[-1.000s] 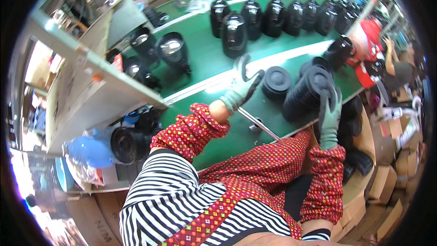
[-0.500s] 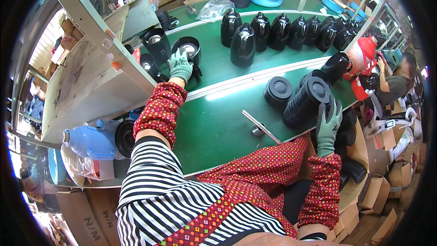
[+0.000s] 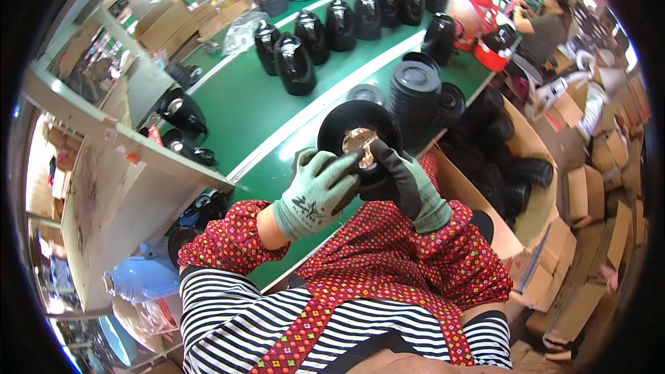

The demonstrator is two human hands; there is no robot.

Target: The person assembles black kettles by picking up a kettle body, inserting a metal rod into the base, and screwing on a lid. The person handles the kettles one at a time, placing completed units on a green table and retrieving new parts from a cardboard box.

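Observation:
Both gloved hands meet in front of me at a black jug [image 3: 327, 127], its round open end toward me and a shiny metal part inside. My left hand [image 3: 320, 190] is closed against its near left side, fingertips at the metal. My right hand [image 3: 409, 183] is curled round the right side, its fingers at the opening. Whether a small part sits between the fingertips is hidden. Just beyond stands a stack of black ribbed discs [image 3: 415, 83], with a single grey-looking disc [image 3: 366, 93] beside it.
Several glossy black jugs [image 3: 294, 66] line the green bench [image 3: 228, 107]. Two dark jugs [image 3: 183, 112] lie at left by a metal post. A red-pink flask [image 3: 473, 10] stands far right, near a seated person. An open carton [image 3: 533, 218] of black parts sits right; a blue flask [image 3: 142, 278] lies left.
My left hand has come back from the left of the bench with a black jug. My right hand has left the disc stack and joined it at the jug. The view has shifted.

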